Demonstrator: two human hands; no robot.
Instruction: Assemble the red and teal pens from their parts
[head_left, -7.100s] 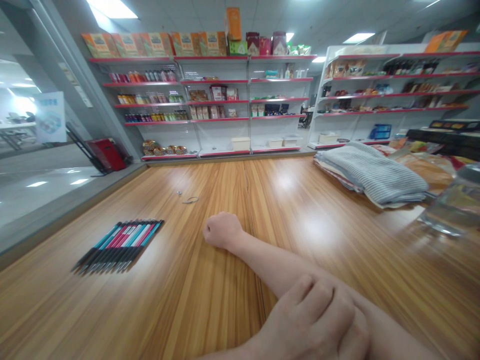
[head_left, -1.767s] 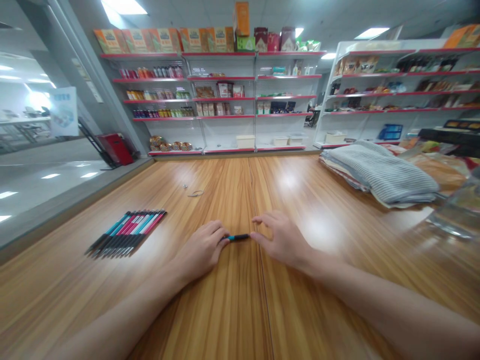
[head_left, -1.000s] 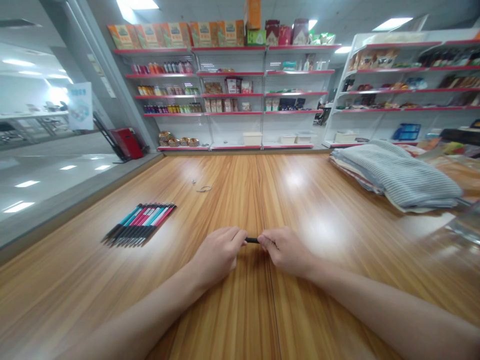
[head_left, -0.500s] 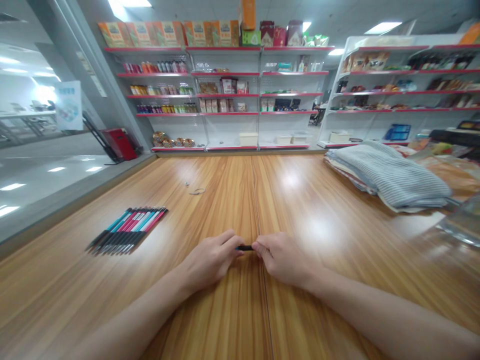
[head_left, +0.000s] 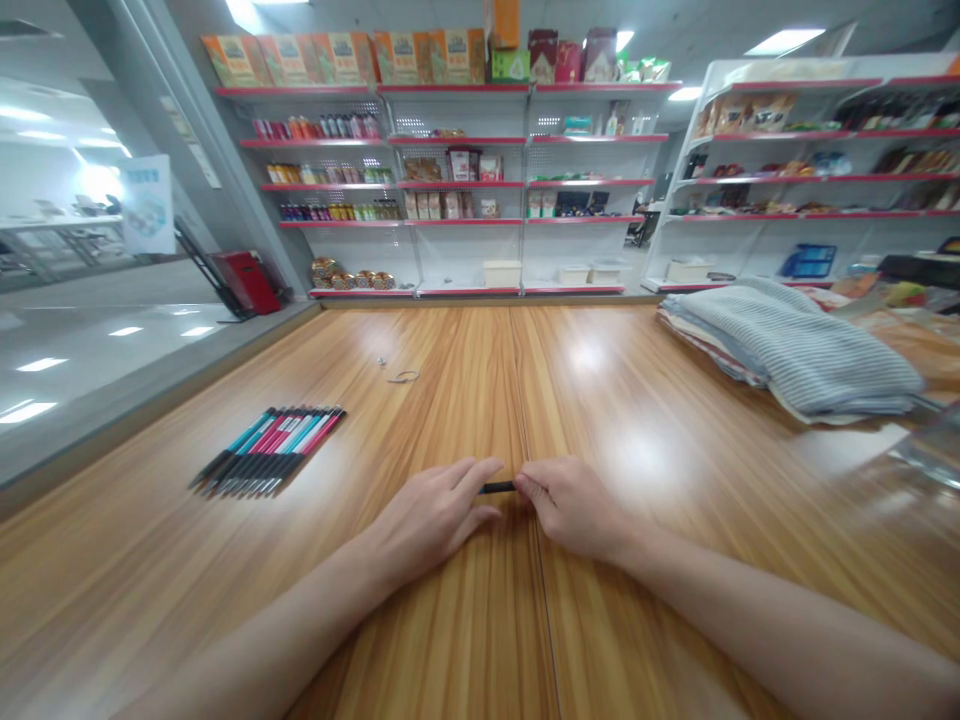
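Note:
Both my hands rest on the wooden table (head_left: 420, 640) near its middle seam. My left hand (head_left: 439, 510) and my right hand (head_left: 570, 503) meet at a short dark pen (head_left: 499, 487), of which only a small stretch shows between the fingertips. The fingers of each hand pinch one end of it. My left index finger lies stretched along the pen. To the left, apart from my hands, a row of several pens (head_left: 271, 462) with teal, pink and black barrels lies side by side on the table.
A folded pile of striped cloth (head_left: 795, 345) sits at the right. A clear container (head_left: 934, 445) is at the right edge. A small ring and metal bit (head_left: 401, 376) lie further back. Stocked shelves (head_left: 465, 180) stand behind the table, a red box (head_left: 244, 282) at the left.
Seven seconds ago my right fist lay on the table with my left hand on that forearm. Since then both hands took the pen's ends; over the last second they barely moved.

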